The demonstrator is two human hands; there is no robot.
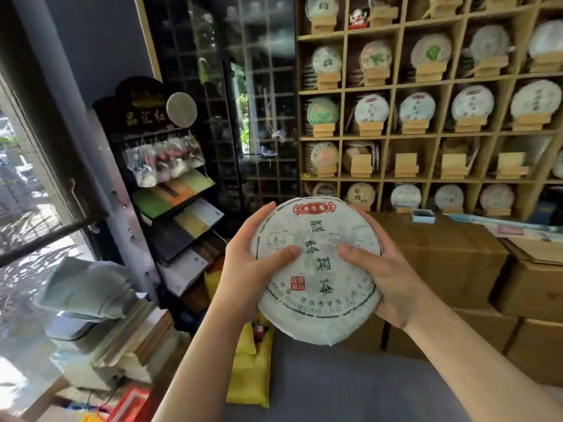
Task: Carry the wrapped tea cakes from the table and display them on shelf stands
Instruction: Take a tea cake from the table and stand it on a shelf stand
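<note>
A round tea cake (318,284) in pale paper with green characters and a red label is held upright in front of me, face toward the camera. My left hand (253,269) grips its left edge, thumb across the face. My right hand (387,281) grips the right edge, thumb also on the face. Beyond it stands a wooden cubby shelf (393,135) with many wrapped cakes on wooden stands. In the fourth row, several stands carry no cake, such as the empty stand (405,166).
Stacked cardboard boxes (457,254) stand below the shelf at right. A dark display rack (170,190) with packets and boxes is at left, beside a window. A pile of books and paper (122,324) sits lower left. A yellow bag (253,367) lies below my hands.
</note>
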